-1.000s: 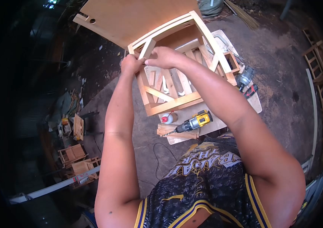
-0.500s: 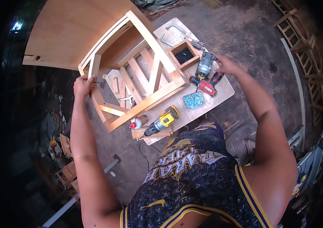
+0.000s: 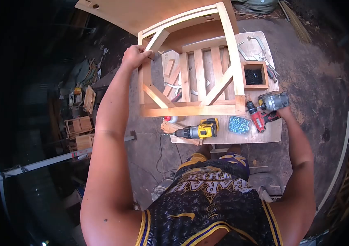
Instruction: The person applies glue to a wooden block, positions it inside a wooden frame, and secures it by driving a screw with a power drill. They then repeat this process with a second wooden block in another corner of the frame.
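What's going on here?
A person's left hand holds a brace by its lower end, where it meets the side of a wooden frame. The right hand is at a grey drill, next to a red drill; its grip is partly hidden. A yellow drill and a tub of screws sit on the table, on the person's side of the frame.

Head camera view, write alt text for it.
A person's left hand holds a wooden frame near one corner; the right hand is at a grey power tool beside a red drill. A yellow drill and tub of fasteners lie on the table.
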A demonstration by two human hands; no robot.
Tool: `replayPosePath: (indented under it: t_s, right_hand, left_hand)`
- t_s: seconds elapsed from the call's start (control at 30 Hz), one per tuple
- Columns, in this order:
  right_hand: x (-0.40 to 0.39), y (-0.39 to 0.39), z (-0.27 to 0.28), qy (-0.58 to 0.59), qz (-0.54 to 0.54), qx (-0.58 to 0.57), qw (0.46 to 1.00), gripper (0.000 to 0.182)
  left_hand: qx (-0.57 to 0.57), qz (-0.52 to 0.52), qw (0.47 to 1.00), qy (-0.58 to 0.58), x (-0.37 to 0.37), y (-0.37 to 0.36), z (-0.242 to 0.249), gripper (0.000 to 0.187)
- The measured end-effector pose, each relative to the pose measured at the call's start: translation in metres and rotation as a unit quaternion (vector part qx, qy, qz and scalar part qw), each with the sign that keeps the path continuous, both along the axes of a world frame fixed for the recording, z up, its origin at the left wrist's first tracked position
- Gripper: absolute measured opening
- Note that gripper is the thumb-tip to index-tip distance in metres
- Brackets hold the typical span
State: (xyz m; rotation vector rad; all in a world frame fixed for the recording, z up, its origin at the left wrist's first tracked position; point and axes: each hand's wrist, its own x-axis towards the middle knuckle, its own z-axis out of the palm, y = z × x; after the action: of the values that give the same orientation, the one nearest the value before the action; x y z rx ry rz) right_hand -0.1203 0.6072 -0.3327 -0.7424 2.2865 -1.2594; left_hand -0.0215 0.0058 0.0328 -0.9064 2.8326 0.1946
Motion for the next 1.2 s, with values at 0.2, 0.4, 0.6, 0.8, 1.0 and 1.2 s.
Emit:
replayPosePath:
  t_s: [0.2, 0.4, 0.6, 0.8, 1.0, 1.2]
  right_hand:
    - [0.052, 0.016, 0.181, -0.053, -0.014, -0.065, 0.996, 0.041]
    - [0.142, -0.019, 0.224, -0.043, 0.06, 0.015, 0.997, 0.048]
    - [0.173, -0.118, 0.226, -0.004, 0.085, 0.017, 0.996, 0.063]
    - [0.158, -0.204, 0.201, -0.001, 0.065, 0.127, 0.99, 0.048]
    - [0.139, -0.262, 0.223, -0.047, 0.041, 0.075, 0.995, 0.043]
    - [0.117, -0.317, 0.217, -0.055, -0.039, -0.03, 0.997, 0.039]
  left_hand:
    - [0.011, 0.022, 1.0, -0.015, -0.002, 0.001, 0.001, 0.042]
    - [0.014, 0.01, 1.0, -0.006, -0.001, 0.002, 0.0, 0.039]
    - [-0.001, -0.016, 1.0, 0.007, 0.002, 0.005, 0.004, 0.041]
    - [-0.005, -0.017, 1.0, -0.008, 0.001, 0.001, 0.002, 0.045]
    - [-0.003, -0.038, 0.999, 0.024, 0.007, 0.007, 0.007, 0.044]
    - [-0.002, -0.063, 0.997, 0.039, 0.008, 0.006, 0.007, 0.043]
